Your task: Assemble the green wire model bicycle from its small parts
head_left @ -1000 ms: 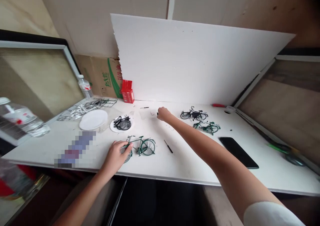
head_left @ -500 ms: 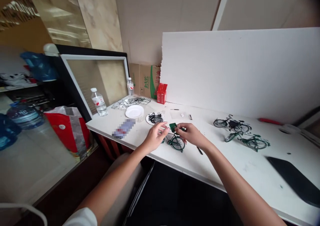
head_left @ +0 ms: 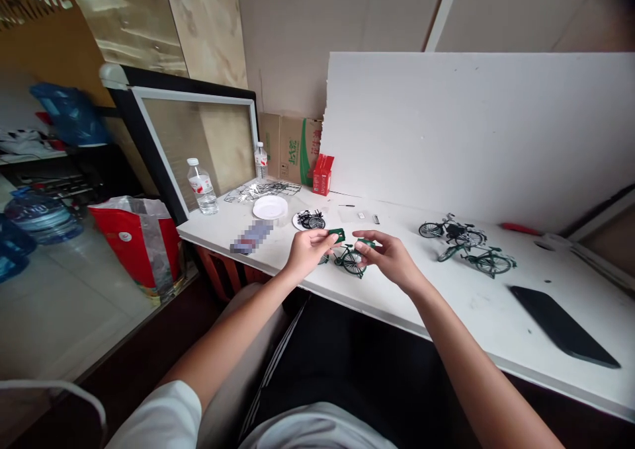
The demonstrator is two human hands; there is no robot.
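My left hand [head_left: 308,250] pinches a small flat green plastic piece [head_left: 337,235] between thumb and fingers. Across a narrow gap, my right hand [head_left: 384,254] grips a second green piece [head_left: 366,243], partly covered by its fingers. What kind of parts these are, I cannot tell. Below both hands, a green model bicycle [head_left: 351,262] stands on the white table [head_left: 421,303], its front part partly hidden by my left hand. To the right stand a black model bicycle [head_left: 449,229] and another green model bicycle [head_left: 489,261].
A white plate [head_left: 270,207] lies left of a smaller plate holding black bicycle parts [head_left: 312,220]. Water bottles [head_left: 202,188], a red box [head_left: 323,174] and a carton stand behind. A dark phone-like slab [head_left: 563,325] lies at right; a tall white board [head_left: 476,131] closes the back.
My left hand, earlier open beside the green piece in my right hand, now holds a green piece. My right hand has shifted right with another green piece. The camera view has shifted slightly.
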